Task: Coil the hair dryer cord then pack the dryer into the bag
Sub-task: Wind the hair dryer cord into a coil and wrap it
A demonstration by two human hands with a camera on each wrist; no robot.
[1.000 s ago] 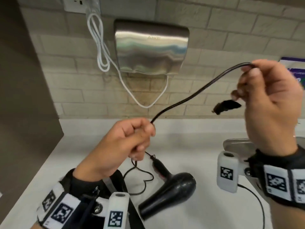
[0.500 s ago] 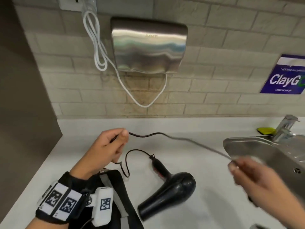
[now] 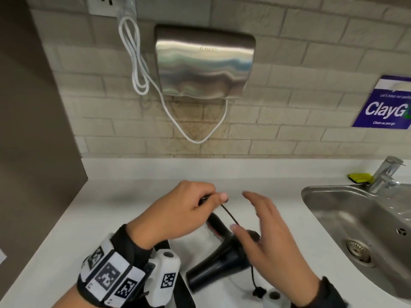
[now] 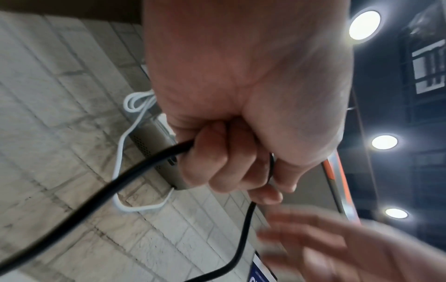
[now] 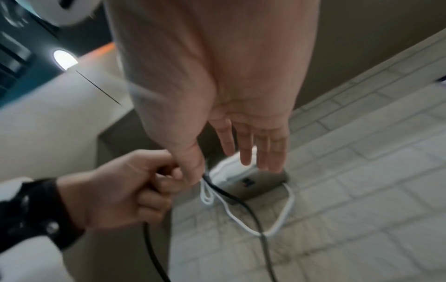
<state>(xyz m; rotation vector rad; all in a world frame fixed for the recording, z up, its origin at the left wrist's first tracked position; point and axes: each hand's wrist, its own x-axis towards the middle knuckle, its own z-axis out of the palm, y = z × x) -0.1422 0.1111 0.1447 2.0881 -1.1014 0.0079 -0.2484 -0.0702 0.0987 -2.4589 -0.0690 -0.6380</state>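
Note:
The black hair dryer (image 3: pixel 222 256) lies on the white counter (image 3: pixel 111 207), nozzle toward me. My left hand (image 3: pixel 213 197) hovers above its handle and grips the black cord (image 3: pixel 230 215) in curled fingers; the left wrist view shows the left hand (image 4: pixel 229 162) fisted round the cord (image 4: pixel 135 171). My right hand (image 3: pixel 246 212) is just to the right, fingers straight and spread, its thumb touching the cord. The cord passes behind that hand and hangs down to the plug (image 3: pixel 258 292). The black bag (image 3: pixel 185 294) lies under my left wrist, mostly hidden.
A steel sink (image 3: pixel 333 194) with a faucet (image 3: pixel 387 174) and a yellow-green sponge (image 3: pixel 358 177) is at the right. A steel hand dryer (image 3: pixel 204 63) with a white cable (image 3: pixel 138 63) hangs on the brick wall. A brown panel (image 3: pixel 33 130) bounds the left.
My right hand dropped from high on the right, swept low, and now sits beside the left hand with straight fingers. The left hand moved right, over the dryer handle, still holding the cord.

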